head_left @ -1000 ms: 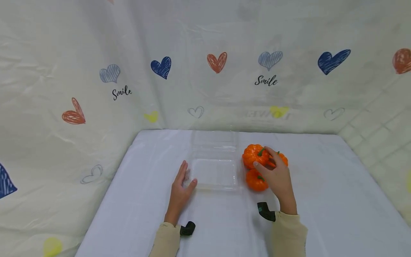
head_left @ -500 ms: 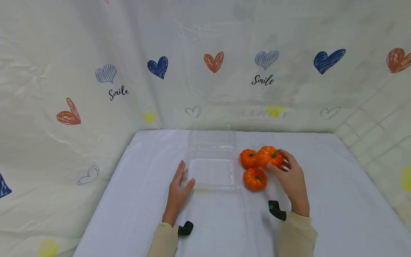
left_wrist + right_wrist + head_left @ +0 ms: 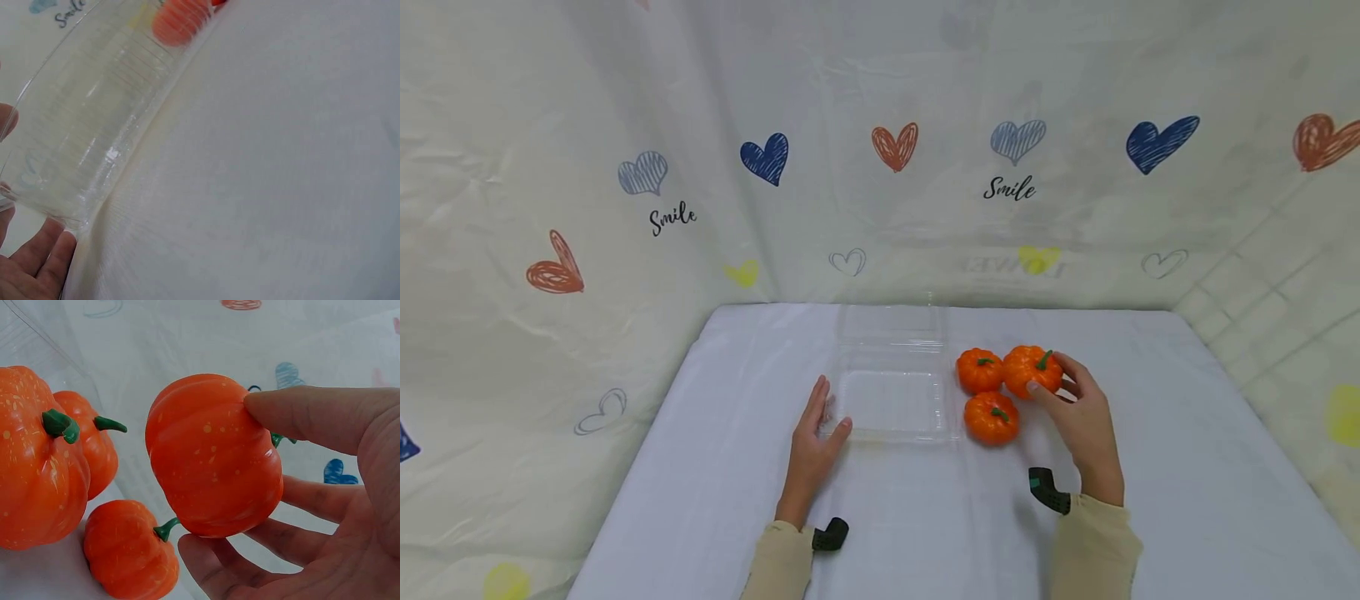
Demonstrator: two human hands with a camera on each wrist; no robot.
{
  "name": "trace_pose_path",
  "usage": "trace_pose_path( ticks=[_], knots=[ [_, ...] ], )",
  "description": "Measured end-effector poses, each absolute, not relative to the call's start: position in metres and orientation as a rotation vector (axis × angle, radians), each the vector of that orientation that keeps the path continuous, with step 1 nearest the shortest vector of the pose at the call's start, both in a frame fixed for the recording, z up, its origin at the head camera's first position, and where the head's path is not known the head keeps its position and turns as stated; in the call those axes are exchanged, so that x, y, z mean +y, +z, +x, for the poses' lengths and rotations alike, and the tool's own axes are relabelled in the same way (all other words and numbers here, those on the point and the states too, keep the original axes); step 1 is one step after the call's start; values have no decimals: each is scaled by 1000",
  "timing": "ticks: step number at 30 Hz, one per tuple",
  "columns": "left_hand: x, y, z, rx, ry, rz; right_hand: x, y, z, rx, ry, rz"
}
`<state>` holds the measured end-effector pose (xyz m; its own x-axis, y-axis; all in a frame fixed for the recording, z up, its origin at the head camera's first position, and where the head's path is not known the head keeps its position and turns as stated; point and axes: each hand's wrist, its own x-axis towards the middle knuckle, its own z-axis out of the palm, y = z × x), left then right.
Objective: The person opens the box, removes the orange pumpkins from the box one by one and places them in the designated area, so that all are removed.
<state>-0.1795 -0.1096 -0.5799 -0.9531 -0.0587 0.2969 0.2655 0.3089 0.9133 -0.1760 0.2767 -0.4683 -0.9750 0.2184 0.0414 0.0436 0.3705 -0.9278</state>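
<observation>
My right hand [image 3: 1078, 417] pinches an orange toy pumpkin [image 3: 1028, 372] with a green stem. In the right wrist view the thumb presses one side of this pumpkin [image 3: 209, 456] and the fingers lie under the other. Three more pumpkins show there: a large-looking one [image 3: 37, 462], one partly behind it [image 3: 94, 447], and a smaller-looking one [image 3: 131, 550]. In the head view one of these is hidden behind the held one. My left hand [image 3: 811, 458], thumb spread from its straight fingers, rests at the left side of a clear plastic container [image 3: 891, 436].
The container's clear lid [image 3: 891, 325] stands open at the back. Two pumpkins, one farther back [image 3: 980, 371] and one nearer [image 3: 992, 418], sit at the container's right side. A white cloth [image 3: 1150, 467] covers the table, and a heart-printed sheet [image 3: 955, 225] hangs behind it.
My right hand has carried the pumpkin rightward, off the back left pumpkin, which now shows fully, then slightly lower. The left hand stays at the container.
</observation>
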Motion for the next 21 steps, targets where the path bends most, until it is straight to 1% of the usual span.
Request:
trace_pose_path(
  ticks=[14, 21],
  knots=[
    [-110, -580, -178, -2302, -1690, -199, 298, -479, -171, -2486, 1739, -282],
    [-110, -580, -178, -2293, -1679, -201, 315, -484, -167, -2549, 1751, -242]
  ],
)
